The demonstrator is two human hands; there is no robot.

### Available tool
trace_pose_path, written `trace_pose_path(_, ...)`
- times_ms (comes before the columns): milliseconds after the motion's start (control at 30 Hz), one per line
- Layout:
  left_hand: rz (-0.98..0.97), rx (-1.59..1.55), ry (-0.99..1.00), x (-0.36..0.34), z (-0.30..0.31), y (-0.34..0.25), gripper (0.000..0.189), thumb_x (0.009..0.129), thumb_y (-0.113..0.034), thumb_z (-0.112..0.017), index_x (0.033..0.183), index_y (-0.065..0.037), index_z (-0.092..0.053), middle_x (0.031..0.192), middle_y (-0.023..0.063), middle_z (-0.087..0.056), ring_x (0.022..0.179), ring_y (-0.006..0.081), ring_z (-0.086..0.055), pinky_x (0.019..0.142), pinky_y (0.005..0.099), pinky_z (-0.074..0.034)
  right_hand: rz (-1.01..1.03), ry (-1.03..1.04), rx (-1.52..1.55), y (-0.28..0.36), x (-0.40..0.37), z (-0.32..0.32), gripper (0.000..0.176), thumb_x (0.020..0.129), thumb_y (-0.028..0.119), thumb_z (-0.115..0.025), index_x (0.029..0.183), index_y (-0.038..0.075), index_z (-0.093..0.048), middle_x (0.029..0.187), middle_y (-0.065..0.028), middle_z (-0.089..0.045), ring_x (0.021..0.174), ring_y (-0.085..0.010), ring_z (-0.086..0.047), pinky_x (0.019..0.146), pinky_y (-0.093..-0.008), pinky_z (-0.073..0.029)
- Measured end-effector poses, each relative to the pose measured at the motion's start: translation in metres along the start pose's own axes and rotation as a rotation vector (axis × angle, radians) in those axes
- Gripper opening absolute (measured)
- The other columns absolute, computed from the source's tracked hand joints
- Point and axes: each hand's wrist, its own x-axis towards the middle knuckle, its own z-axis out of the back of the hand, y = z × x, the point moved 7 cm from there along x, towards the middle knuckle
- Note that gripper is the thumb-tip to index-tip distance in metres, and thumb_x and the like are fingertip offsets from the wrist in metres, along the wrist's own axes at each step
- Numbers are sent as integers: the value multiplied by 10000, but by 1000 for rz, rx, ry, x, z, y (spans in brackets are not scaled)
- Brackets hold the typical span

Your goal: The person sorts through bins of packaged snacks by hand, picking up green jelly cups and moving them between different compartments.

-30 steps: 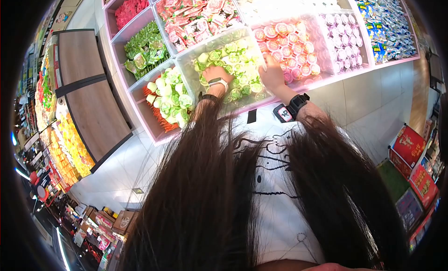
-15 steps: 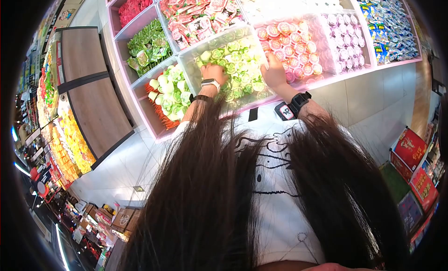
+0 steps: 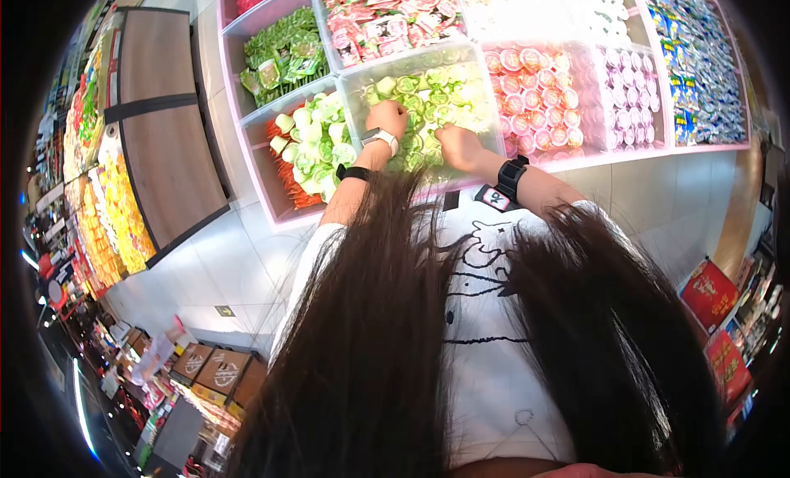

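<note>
A clear-walled bin [image 3: 487, 99] holds many small green jelly cups [image 3: 444, 97]. Over its left part is my left hand [image 3: 385, 120], a pale watch on the wrist, its fingers curled down among the cups. Toward the bin's right side, my right hand [image 3: 461, 147] reaches in with bent fingers at the cups. Both hands look closed, but what lies in their fingers is hidden. On the right wrist sits a black watch [image 3: 510, 177]. Long dark hair hangs below the forearms.
Left of the bin, pale green cups [image 3: 317, 140] are piled beside orange-wrapped pieces. Orange-pink cups [image 3: 539, 99] and purple-white cups [image 3: 634, 91] fill bins to the right. Red packets [image 3: 387, 17] lie behind. A brown wooden-topped counter [image 3: 169, 169] stands at far left.
My right hand has left the bin's right wall and moved left in among the green cups. My left hand stays in the bin. The whole view has shifted slightly.
</note>
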Motion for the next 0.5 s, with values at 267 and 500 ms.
trace_pose_path(267, -28, -504, -314, -63, 95, -13, 163, 682, -153, -681, 781, -25, -662, 631, 95, -611, 528, 145, -549, 527, 260, -439, 110, 18, -115, -6, 26, -31, 153, 658, 120, -560, 782, 30, -568, 813, -163, -570, 751, -300, -580, 651, -383, -478)
trace_pose_path(500, 209, -863, -323, -110, 106, 35, 202, 692, -120, -698, 822, 27, -648, 587, -22, -529, 504, 37, -384, 456, 181, -317, 206, 69, -231, 5, 26, -41, 93, 638, 111, -562, 666, 45, -622, 670, -127, -599, 640, -292, -603, 567, -370, -485)
